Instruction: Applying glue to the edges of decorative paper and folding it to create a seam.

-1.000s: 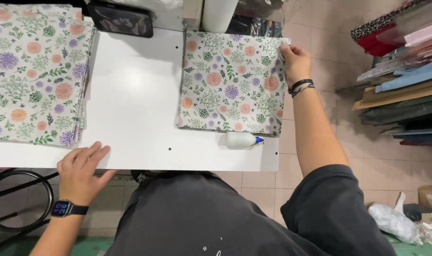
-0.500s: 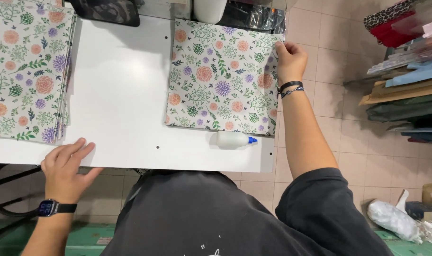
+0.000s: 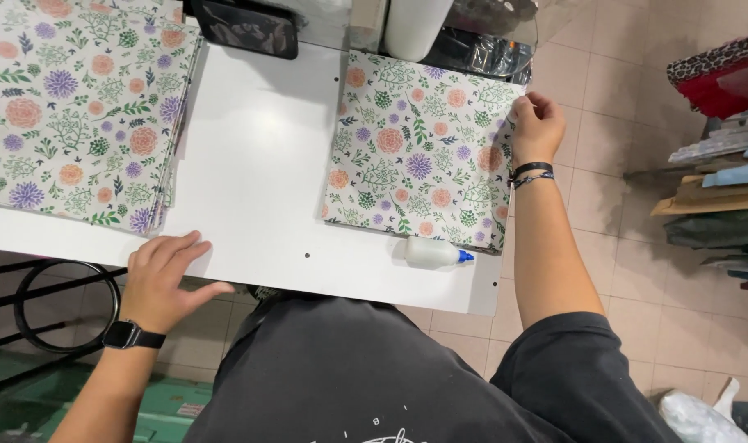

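A square floral sheet (image 3: pixel 419 152) lies on the right half of the white table (image 3: pixel 259 180). My right hand (image 3: pixel 536 123) is curled over the sheet's far right corner, fingers pinching its edge. My left hand (image 3: pixel 167 275) rests flat on the table's near edge with fingers spread, holding nothing, just below a stack of floral sheets (image 3: pixel 75 107) at the left. A small white glue bottle with a blue cap (image 3: pixel 435 253) lies on its side below the right sheet.
A dark phone-like device (image 3: pixel 247 26) and a white cylinder (image 3: pixel 415 25) sit at the table's far edge. Folded fabrics (image 3: pixel 718 164) are stacked at the right over the tiled floor. A black ring (image 3: pixel 66 305) hangs under the table at left.
The view has shifted slightly. My right hand stays on the sheet's right corner. My left hand stays at the table's near edge with little movement.
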